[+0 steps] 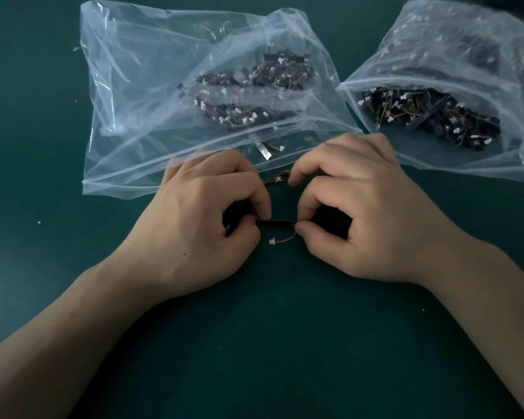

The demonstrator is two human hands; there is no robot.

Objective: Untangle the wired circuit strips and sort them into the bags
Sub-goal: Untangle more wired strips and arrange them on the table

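A short black circuit strip (280,223) lies between my two hands on the green mat. My left hand (203,219) pinches its left end with curled fingers and holds more dark strips under the palm. My right hand (354,207) pinches its right end between thumb and forefinger. An orange wire with a white connector (272,241) hangs from the strip. A second wired piece (277,178) lies just beyond the hands. A large clear bag (133,86) holds several strips. A second clear bag (466,40) at the right holds many more.
The green mat (285,343) stretches wide in front of my forearms. Small white specks dot it at the left. A loose silver strip with a wire (265,151) lies inside the mouth of the large bag.
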